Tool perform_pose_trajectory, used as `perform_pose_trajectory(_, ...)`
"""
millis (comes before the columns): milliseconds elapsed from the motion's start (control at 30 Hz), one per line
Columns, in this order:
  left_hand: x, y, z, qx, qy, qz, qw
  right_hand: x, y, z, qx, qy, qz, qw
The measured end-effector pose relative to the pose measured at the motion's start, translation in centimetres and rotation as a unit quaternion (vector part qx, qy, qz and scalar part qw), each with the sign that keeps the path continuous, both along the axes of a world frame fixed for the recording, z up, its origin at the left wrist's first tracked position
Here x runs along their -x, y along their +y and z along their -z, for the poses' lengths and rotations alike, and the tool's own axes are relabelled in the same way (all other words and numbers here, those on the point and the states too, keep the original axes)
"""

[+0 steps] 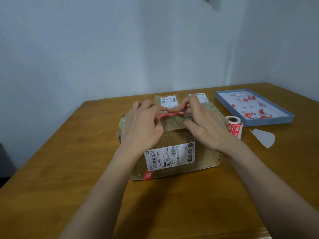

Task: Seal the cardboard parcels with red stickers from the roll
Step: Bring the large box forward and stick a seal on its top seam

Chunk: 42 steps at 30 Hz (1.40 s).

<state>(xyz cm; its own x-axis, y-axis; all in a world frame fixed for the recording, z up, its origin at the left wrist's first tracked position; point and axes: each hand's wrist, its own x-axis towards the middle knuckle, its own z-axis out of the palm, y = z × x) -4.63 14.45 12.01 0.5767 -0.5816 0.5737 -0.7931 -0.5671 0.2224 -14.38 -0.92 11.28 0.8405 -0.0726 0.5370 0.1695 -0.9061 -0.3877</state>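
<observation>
Both hands sit on top of the box, working one red sticker laid across the top seam; left hand has fingers curled with the fingertips meeting the sticker's left end, seemingly pinching or pressing it, right hand likewise curled at the right end, exact grip hard to tell since the fingers hide the contact. Sticker spans the flap gap, likely so it bridges both flaps and holds them shut. Another red sticker already sits on the front lower corner. Roll stands just beside the box's right side, within easy reach for the next one. Blue tray at the far right holds red scraps, backing paper lies near it. Table gives open room left and front; tray sits close to the right edge
</observation>
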Motion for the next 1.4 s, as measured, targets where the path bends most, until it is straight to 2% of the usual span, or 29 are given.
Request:
perform_pose_trajectory(233, 0.3, -0.2, 0.2, -0.081, -0.036, -0.022, 0.996, -0.3, -0.3, -0.2, 0.099, 0.051, 0.003, 0.994)
perform_pose_trajectory(533, 0.6, -0.1, 0.3, -0.124, -0.077, -0.063, 0.987, 0.1, 0.5, -0.4, 0.104, 0.023, 0.046, 0.993)
perform_pose_trajectory(800, 0.6, 0.1, 0.4, -0.111, -0.065, -0.069, 0.989, 0.1, 0.5, -0.3, 0.091, 0.012, 0.101, 0.991)
perform_pose_trajectory(1067, 0.4, 0.1, 1.2, -0.051, -0.071, -0.101, 0.991, -0.3, 0.5, 0.4, 0.089, -0.022, 0.147, 0.985)
perform_pose_trajectory(1400, 0.3, 0.1, 1.5, -0.032, -0.064, -0.098, 0.993, 0.2, -1.4, 1.0, 0.071, -0.039, 0.020, 0.996)
